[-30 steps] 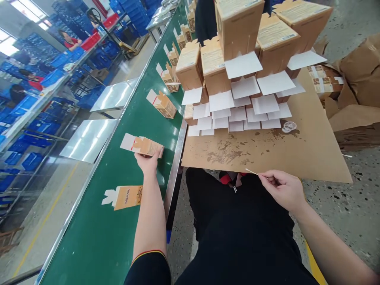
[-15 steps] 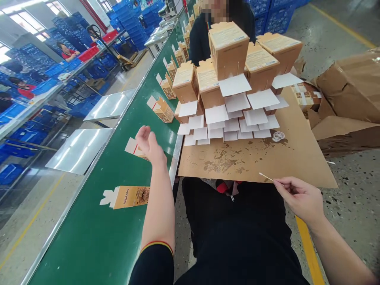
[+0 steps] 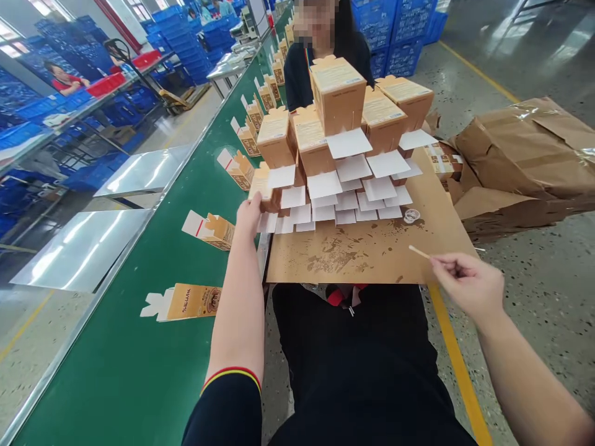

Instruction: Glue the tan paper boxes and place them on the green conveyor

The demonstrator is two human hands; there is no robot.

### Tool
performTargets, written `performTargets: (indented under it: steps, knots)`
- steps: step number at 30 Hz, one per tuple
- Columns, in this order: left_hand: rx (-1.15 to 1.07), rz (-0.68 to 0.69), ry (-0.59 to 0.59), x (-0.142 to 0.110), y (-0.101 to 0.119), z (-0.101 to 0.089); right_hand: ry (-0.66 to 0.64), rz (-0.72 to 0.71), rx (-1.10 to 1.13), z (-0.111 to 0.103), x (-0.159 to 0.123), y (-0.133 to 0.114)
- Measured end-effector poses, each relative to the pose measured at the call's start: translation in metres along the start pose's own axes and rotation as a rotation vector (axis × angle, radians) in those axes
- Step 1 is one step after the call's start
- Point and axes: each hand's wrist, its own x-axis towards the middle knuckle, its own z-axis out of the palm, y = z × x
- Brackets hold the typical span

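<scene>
My left hand (image 3: 248,215) is closed on a small brown carton (image 3: 261,179) at the lower left corner of a stack; its fingertips are partly hidden. The stacked cartons (image 3: 338,93) stand on a cardboard sheet (image 3: 297,266), several of them with white flaps sticking out toward me. Between the thumb and fingers of my right hand (image 3: 469,282) is a thin cotton swab (image 3: 419,251), its tip pointing left above the sheet. A small clear round dish (image 3: 411,215) sits on the sheet near the stack, beside dark wet spots.
On the green conveyor belt (image 3: 116,371) lie a flap-open carton (image 3: 216,231), a flatter carton (image 3: 193,301) and a row of others farther up. Across the stack sits a co-worker (image 3: 297,74). A big crumpled brown carton (image 3: 515,155) stands on the right; blue crates (image 3: 390,37) are behind.
My left hand has gone from above the belt to the stack's lower left carton and closed on it; that carton has shifted left. My right hand still holds the swab.
</scene>
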Motion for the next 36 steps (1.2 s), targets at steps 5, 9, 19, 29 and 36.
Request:
performTargets:
  steps: [5,9,19,29,36]
  knots:
    - [-0.344,-0.053,-0.031,-0.089,-0.027,-0.044,-0.03,-0.054,-0.278,-0.007,0.076,0.008]
    - [-0.503,-0.172,-0.15,-0.161,-0.047,-0.033,-0.244,-0.119,-0.432,0.007,0.128,0.018]
    - [-0.355,-0.019,-0.299,-0.179,-0.057,0.003,-0.29,-0.105,-0.458,0.005,0.142,0.023]
    - [-0.28,0.0,-0.316,-0.175,-0.062,0.008,-0.402,-0.282,0.074,0.119,-0.017,-0.057]
    - [-0.287,-0.067,-0.282,-0.181,-0.05,0.009,-0.471,-0.36,0.026,0.161,-0.03,-0.056]
